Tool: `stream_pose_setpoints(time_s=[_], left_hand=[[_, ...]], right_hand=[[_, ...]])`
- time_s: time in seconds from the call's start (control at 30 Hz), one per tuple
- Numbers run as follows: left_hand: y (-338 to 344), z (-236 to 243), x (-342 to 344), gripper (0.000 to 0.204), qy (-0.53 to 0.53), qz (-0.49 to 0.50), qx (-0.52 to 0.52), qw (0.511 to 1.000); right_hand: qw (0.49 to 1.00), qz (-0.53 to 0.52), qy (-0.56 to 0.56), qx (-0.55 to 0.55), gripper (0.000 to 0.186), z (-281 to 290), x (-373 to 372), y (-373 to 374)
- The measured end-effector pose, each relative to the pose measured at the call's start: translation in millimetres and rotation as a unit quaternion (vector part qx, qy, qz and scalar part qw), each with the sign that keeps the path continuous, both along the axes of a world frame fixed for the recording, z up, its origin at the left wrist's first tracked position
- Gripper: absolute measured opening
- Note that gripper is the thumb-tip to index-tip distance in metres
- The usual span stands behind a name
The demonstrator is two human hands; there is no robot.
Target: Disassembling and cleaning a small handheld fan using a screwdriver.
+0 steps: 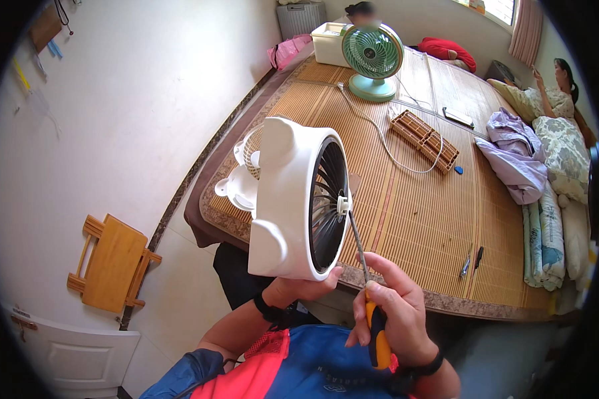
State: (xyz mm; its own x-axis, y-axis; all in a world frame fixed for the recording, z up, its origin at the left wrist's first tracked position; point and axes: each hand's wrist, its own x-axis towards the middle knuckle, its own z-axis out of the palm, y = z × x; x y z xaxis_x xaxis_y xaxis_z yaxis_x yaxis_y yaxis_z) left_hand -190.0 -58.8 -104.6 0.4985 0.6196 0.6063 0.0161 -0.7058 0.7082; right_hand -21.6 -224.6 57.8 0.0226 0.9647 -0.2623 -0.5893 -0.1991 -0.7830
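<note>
My left hand (306, 284) grips the lower edge of a white fan housing (283, 199), which is tipped on its side above the bed's near edge. Inside its round opening sit black radial blades (325, 219) around a white hub (343, 205). In my right hand (399, 306) is a screwdriver (379, 332) with an orange and black handle. Its shaft points up at the hub; the tip appears to be at or very close to it, and contact is hard to tell. White parts with a pale mesh grille (251, 149) show behind the housing, partly hidden by it.
On the bed's bamboo mat (393, 219) are a green fan (373, 56), a brown slatted rack (424, 141), a white cable (379, 133) and pens (478, 257). Folded bedding (512, 159) and a person (564, 86) are at right. A wooden folding stool (116, 263) stands left.
</note>
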Motion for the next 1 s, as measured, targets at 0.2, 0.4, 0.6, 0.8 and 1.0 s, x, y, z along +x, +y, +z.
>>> stream_pose_setpoints(time_s=[0.2, 0.4, 0.6, 0.8, 1.0], left_hand=[[-4.0, 41.3, -2.4, 0.033, 0.071, 0.025, 0.022, 0.997], [29.3, -13.5, -24.6, 0.043, -0.029, -0.115, -0.126, 0.985], [68.4, -23.6, -38.7, 0.052, 0.176, -0.03, 0.41, 0.894], [68.0, -10.2, -46.8, 0.063, 0.076, -0.215, -0.071, 0.971], [78.8, -41.3, -54.8, 0.067, -0.054, -0.335, -0.472, 0.813]], right_hand=[[1.0, 0.002, 0.004, -0.009, 0.057, 6.7, -0.8, -2.8], [0.999, 0.022, -0.001, -0.032, 0.058, 20.6, 2.4, -4.9], [0.997, 0.045, -0.016, -0.062, 0.058, 32.8, 6.6, -3.0], [0.994, 0.08, 0.013, -0.079, 0.06, 43.6, 8.1, 3.3], [0.991, 0.104, 0.016, -0.085, 0.06, 46.1, 22.6, 9.9]])
